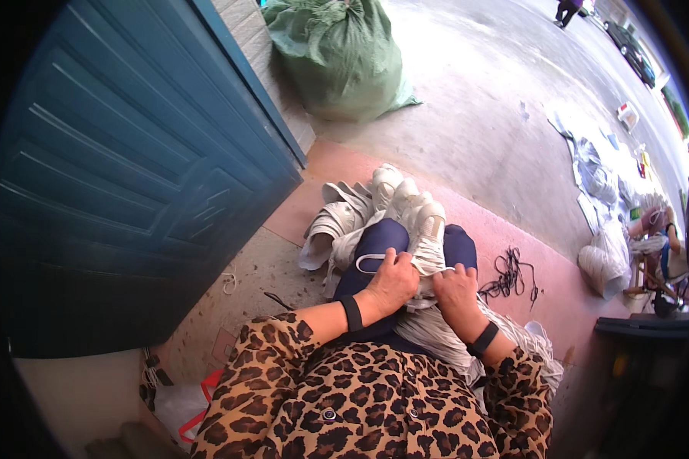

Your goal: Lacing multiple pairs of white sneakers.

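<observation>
The left hand (393,279) is curled shut around the near end of a white shoe upper (426,229) that lies across the person's lap, and the right hand (455,292) closes narrowly on the same piece just beside it, fingers pinching its edge so that the two hands almost touch. A thin white loop of lace (369,264) curves out from under the left hand against the dark blue trousers (375,241). Each wrist carries a black band (351,313). Beyond the shoe upper, further from the body, more white shoe uppers (341,218) are heaped on the reddish floor. Under the right forearm, nearer the body than the shoe upper, sits a thick bundle of white laces (444,336). To the right of the shoe upper a tangle of black cord (507,274) lies on the floor. Left of it stands a blue panelled door (130,168), and far beyond it a large green sack (341,53) rests on the concrete.
</observation>
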Tool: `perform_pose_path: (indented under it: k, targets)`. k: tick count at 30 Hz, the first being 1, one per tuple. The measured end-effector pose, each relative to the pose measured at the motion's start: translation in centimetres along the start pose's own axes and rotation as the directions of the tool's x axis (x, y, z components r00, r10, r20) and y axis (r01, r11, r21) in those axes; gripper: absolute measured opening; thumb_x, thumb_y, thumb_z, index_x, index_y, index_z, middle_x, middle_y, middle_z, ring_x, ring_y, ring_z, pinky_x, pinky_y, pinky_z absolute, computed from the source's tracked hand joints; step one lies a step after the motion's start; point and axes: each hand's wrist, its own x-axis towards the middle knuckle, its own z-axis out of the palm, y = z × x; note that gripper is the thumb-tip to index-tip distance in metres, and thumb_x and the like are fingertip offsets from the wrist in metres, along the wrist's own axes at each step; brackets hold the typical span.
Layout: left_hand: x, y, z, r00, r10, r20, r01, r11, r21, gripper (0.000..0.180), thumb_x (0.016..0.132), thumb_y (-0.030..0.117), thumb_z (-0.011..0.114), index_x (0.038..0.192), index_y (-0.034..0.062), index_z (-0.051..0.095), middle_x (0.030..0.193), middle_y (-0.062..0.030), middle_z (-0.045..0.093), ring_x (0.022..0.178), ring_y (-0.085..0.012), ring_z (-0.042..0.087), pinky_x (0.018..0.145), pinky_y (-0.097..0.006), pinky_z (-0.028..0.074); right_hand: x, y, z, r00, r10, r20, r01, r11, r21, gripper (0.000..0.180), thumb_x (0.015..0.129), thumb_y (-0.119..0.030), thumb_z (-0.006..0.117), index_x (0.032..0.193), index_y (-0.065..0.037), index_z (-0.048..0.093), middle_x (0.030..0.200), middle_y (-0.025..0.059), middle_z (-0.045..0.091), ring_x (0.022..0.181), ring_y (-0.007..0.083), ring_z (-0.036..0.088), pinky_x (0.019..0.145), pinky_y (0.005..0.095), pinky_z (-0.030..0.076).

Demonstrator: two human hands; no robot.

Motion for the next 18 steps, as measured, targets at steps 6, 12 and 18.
perform_pose_path:
  k: [6,12,18]
  targets:
    - [0.2,0.4,-0.7,0.947,-0.237,-0.215,0.082,0.828,-0.554,0.011,0.074,0.011,0.054,0.083,0.0040,0.054,0.085,-0.0089,0.054,0.087,-0.0241,0.050,0.074,-0.034,0.039,-0.5,0.4,1.7,0.876,0.208,-0.435,0.068,0.840,0.539,0.011,0.071,-0.001,0.056,0.080,-0.006,0.052,0.079,0.0093,0.051,0.079,0.0268,0.049,0.073,0.0378,0.036]
    - [5.7,-3.8,-3.7,0.885,-0.423,-0.197,0.051,0.508,-0.860,0.009,0.078,0.009,0.057,0.084,0.0022,0.054,0.079,-0.0141,0.055,0.079,-0.0311,0.052,0.072,-0.039,0.043,2.6,1.6,-3.0,0.744,0.565,-0.357,-0.014,0.547,0.837,0.005,0.084,-0.003,0.055,0.087,0.000,0.054,0.076,0.0083,0.054,0.069,0.0169,0.050,0.064,0.0282,0.041]
    - [-2.8,-13.7,12.3,0.567,-0.698,0.437,0.806,0.361,-0.470,0.043,0.080,0.034,0.057,0.107,0.0012,0.054,0.104,-0.0231,0.057,0.100,-0.0380,0.051,0.088,-0.043,0.039,0.0,4.3,2.3,0.718,0.673,-0.178,-0.133,0.384,0.914,0.022,0.086,-0.007,0.054,0.107,0.001,0.050,0.083,0.0050,0.053,0.075,0.0113,0.048,0.067,0.0255,0.040]
